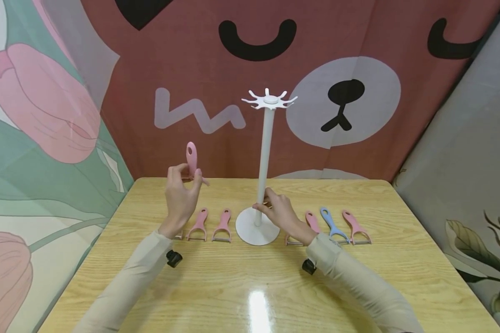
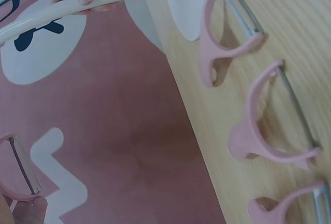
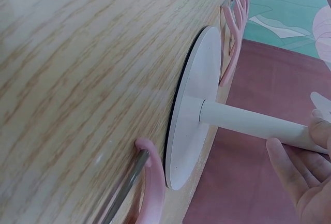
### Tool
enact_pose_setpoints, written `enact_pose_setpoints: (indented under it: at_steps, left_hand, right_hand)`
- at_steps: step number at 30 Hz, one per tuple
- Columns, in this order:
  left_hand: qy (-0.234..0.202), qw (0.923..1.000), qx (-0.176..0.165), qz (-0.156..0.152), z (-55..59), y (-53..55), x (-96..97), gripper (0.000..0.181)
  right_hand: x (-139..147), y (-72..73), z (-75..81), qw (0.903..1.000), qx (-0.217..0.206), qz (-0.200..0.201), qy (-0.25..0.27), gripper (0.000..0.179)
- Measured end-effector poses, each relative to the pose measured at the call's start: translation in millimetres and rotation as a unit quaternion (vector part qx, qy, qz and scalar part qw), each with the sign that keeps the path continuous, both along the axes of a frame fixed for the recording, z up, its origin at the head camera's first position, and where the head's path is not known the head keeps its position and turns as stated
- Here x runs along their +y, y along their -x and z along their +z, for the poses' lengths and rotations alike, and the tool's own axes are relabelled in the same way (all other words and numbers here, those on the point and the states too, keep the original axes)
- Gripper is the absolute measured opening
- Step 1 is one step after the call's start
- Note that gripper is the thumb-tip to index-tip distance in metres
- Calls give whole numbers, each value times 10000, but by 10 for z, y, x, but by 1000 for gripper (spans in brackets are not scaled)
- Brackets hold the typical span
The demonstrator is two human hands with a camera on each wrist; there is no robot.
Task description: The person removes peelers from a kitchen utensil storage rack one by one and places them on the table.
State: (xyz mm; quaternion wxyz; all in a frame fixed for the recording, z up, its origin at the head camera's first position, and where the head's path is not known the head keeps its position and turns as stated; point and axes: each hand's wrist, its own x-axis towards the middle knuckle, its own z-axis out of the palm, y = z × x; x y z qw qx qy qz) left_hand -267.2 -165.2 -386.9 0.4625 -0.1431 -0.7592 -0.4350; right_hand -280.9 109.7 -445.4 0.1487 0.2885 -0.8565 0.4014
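Observation:
My left hand (image 1: 180, 196) holds a pink peeler (image 1: 192, 155) in the air left of the stand, its holed handle pointing up. In the left wrist view, the peeler's metal blade (image 2: 24, 166) shows beside my fingertips (image 2: 32, 211). My right hand (image 1: 282, 212) grips the lower part of a white pole (image 1: 265, 152), thumb on one side. That pole rises from a round white base (image 3: 194, 120) on the table and is topped by a ring of upturned hooks (image 1: 271, 100), which carry nothing.
Left of the base lie pink peelers (image 1: 222, 225), one partly hidden by my left arm. To the right are a pink peeler (image 1: 312, 222) partly behind my right wrist, a blue peeler (image 1: 332, 225) and another pink peeler (image 1: 355, 226). Printed cloth (image 1: 191, 55) hangs behind the wooden table (image 1: 216, 286).

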Motion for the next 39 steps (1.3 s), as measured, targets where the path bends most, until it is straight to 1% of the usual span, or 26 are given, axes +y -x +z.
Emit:
enact_pose_setpoints:
  at_steps: [6,12,17,23,26,29,32,39]
  left_hand:
    - [28,9997,-207,129,-35,-29,-95,29]
    - [170,9988,-313,331,-80,-50,-203,30]
    - [224,9985,-301,409,-96,-46,-273,33]
    - [194,9980,-305,527,-113,-59,-342,30]
    - [199,9978,-349,525,-128,-64,-367,30]
    - [227,9978,-397,484,-142,-70,-390,31]
    - [247,9975,-420,510,-157,-76,-412,30]
    - [115,9969,-394,666,-193,-87,-491,26]
  right_hand:
    - [0,-5,5,10000,-24,-11,-11,24]
    - [-2,-2,12,10000,-45,11,-61,25]
    - [6,-9,41,9999,-65,5,-95,24]
    - [9,-12,24,9999,-134,51,-51,23]
    - [10,-14,11,9998,-186,36,-38,24]
    - [11,-13,6,9999,-165,38,-35,24]
    - [13,-10,4,9998,-149,85,-35,24]
    - [11,-18,14,9999,-102,131,-17,25]
